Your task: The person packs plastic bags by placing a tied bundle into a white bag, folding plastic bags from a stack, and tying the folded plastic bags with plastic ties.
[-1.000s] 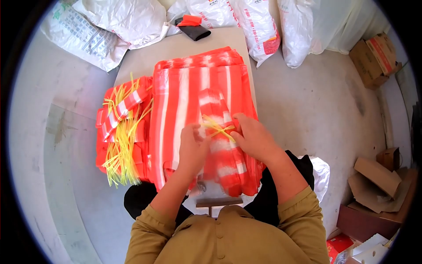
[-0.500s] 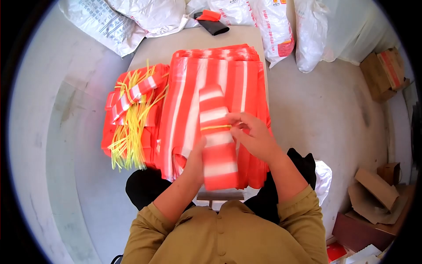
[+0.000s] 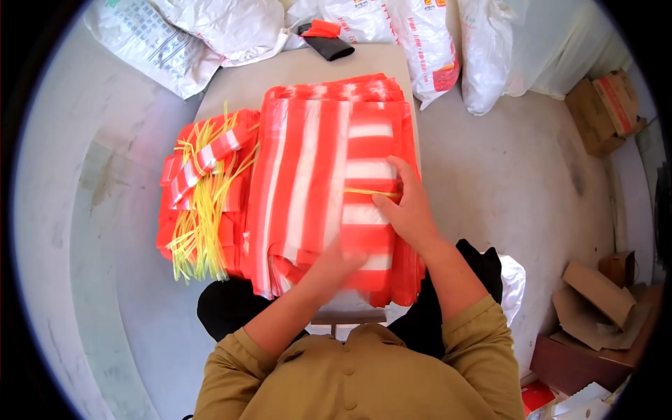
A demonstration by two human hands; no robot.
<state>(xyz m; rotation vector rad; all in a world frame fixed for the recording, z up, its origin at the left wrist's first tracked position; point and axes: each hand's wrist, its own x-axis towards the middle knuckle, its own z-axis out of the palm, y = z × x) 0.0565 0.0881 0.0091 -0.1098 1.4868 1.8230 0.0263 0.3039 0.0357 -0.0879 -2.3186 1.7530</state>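
Observation:
A folded bundle of red-and-white striped plastic bags (image 3: pixel 367 215) with a thin yellow tie (image 3: pixel 364 191) around its middle lies upright in view along the right side of a large stack of flat striped bags (image 3: pixel 308 161). My right hand (image 3: pixel 411 210) grips the bundle's right edge, thumb on top beside the tie. Close to the bundle's lower left is my left hand (image 3: pixel 336 267), its fingers smeared by motion. On the left, loose yellow ties (image 3: pixel 196 241) and a small striped bundle (image 3: pixel 183 185) rest on a pile of folded red bags (image 3: pixel 234 241).
The stacks sit on a light table (image 3: pixel 238 84). A black roll with a red piece (image 3: pixel 329 45) lies at its far edge. White printed sacks (image 3: pixel 234 28) stand behind. Cardboard boxes (image 3: pixel 602 112) are on the right, and an opened carton (image 3: pixel 595 308) lies lower right.
The tied bundle has moved right and now lies along the stack's right side, my right hand still on it. My left hand has shifted from its left edge toward its lower end.

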